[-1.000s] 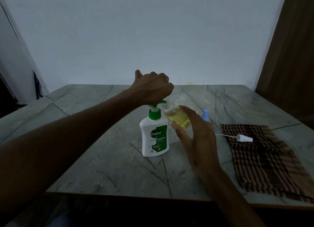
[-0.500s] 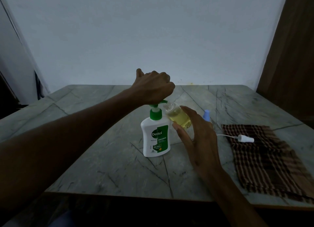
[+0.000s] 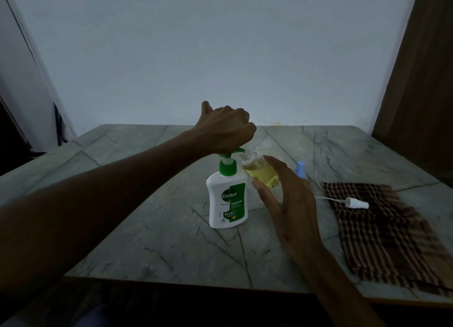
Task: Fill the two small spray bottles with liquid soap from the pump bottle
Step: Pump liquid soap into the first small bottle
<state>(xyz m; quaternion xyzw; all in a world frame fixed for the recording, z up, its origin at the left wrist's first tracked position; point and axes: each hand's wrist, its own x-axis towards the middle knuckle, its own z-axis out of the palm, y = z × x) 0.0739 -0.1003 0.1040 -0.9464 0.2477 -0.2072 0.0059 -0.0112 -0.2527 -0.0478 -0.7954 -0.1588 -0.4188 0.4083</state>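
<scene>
A white Dettol pump bottle (image 3: pixel 226 204) with a green pump stands on the marble table (image 3: pixel 147 228). My left hand (image 3: pixel 225 128) is curled over its pump head and hides most of it. My right hand (image 3: pixel 291 204) holds a small clear spray bottle (image 3: pixel 257 172), uncapped and tilted, its mouth right at the green nozzle. Yellow liquid fills its lower part. The second small bottle shows only its blue cap (image 3: pixel 300 170) behind my right hand.
A white spray head (image 3: pixel 356 202) with a thin tube lies on a brown checked cloth (image 3: pixel 387 233) at the right of the table. A wall runs along the table's far edge, and a brown wooden panel (image 3: pixel 416 94) stands at the right.
</scene>
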